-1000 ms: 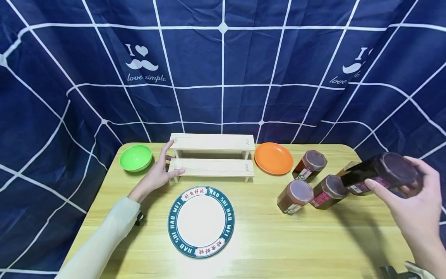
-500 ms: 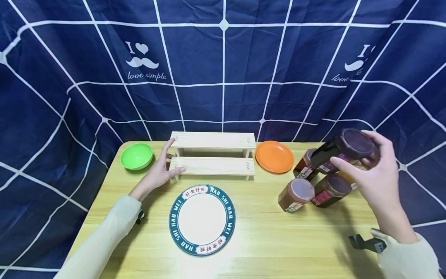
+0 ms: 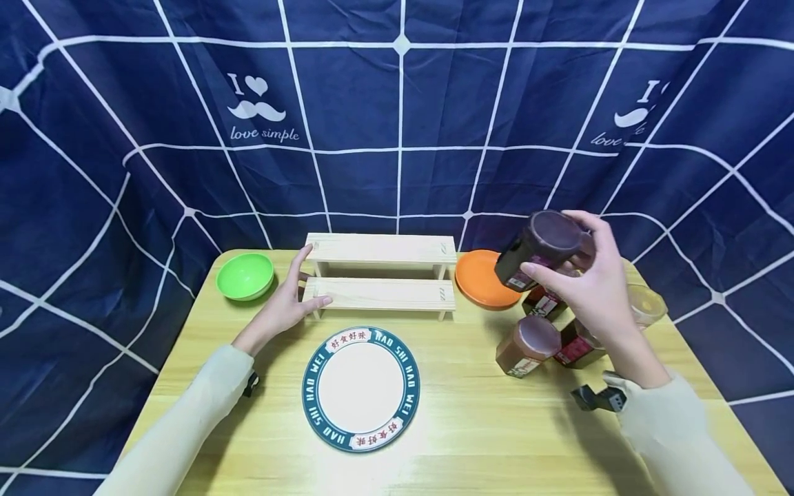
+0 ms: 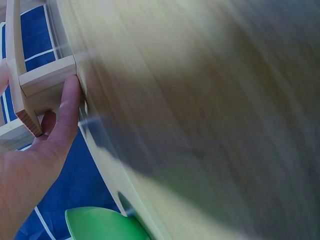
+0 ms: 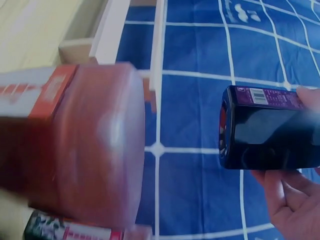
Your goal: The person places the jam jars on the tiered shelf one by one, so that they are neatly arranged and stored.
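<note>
- Clock hours here are read in the head view, around the white-centred plate (image 3: 358, 382), with 12 at the far side.
- The right hand (image 3: 592, 272) is raised at 2 o'clock, its forearm slanting up toward 11.
- Its grip is closed round a dark jar (image 3: 526, 258), thumb on one side and fingers on the other.
- That jar is tilted, its round end toward 1 to 2 o'clock; in the head view it overlaps the right part of the orange plate (image 3: 477, 281).
- The left hand (image 3: 280, 306) lies between 10 and 11 o'clock, forearm slanting up toward 1 to 2.
- Its grip is spread wide and holds the left end of the wooden rack (image 3: 380, 295): thumb on the lower step, index finger reaching the upper one.
- The rack stands at 12 o'clock on the table (image 3: 471, 434).
- The green bowl (image 3: 245, 275) sits beyond the left hand, also between 10 and 11.
- A reddish jar (image 3: 527, 344) stands between 2 and 3 o'clock; more jars behind it are partly hidden by the right hand and arm.
</note>
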Demonstrator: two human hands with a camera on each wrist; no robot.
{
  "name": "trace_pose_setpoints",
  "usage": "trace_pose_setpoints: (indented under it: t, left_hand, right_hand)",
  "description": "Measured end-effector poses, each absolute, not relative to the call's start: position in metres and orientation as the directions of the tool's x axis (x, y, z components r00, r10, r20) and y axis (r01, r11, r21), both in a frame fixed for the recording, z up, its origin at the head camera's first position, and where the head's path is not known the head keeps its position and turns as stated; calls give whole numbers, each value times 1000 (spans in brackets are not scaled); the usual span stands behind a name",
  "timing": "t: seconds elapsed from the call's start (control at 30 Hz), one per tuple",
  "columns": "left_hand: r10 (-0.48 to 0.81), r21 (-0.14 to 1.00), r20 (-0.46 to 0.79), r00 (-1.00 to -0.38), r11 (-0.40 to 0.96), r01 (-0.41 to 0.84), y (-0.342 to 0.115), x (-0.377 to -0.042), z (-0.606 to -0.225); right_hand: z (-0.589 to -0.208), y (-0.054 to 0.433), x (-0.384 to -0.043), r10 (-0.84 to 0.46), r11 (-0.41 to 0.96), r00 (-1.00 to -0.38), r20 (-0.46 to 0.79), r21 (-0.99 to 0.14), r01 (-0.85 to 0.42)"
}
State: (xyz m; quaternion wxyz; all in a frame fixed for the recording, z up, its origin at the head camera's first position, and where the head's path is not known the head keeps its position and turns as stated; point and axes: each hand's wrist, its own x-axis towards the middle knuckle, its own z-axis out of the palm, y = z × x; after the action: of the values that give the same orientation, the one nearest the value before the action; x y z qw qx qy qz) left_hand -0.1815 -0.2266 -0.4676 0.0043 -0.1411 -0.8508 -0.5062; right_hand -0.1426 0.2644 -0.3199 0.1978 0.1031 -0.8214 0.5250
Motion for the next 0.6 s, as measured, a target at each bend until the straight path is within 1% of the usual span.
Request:
trace_pose_setpoints:
  t: [0.13,0.27,0.47,0.6]
  left_hand:
    - [227,863,134,-965,453,226,-227,-181,-466]
    - [225,863,131,-965,453,223,-227,-180,-465]
    - [225,868,124,-967,448,215,-228,-180,-466]
    - [222,869,116,-968,448,207,-228,-181,-466]
  right_hand:
    - [-319,247,-151,-21,444,-899,436,-802,-400]
    - [-318,229,-157,-52,464,-894,445,-782,-416]
    - [-319,200,-162,-88,438,-913,398,-808,-394]
    - [-323,182,-165,-133,398,-920,369,-830,-390]
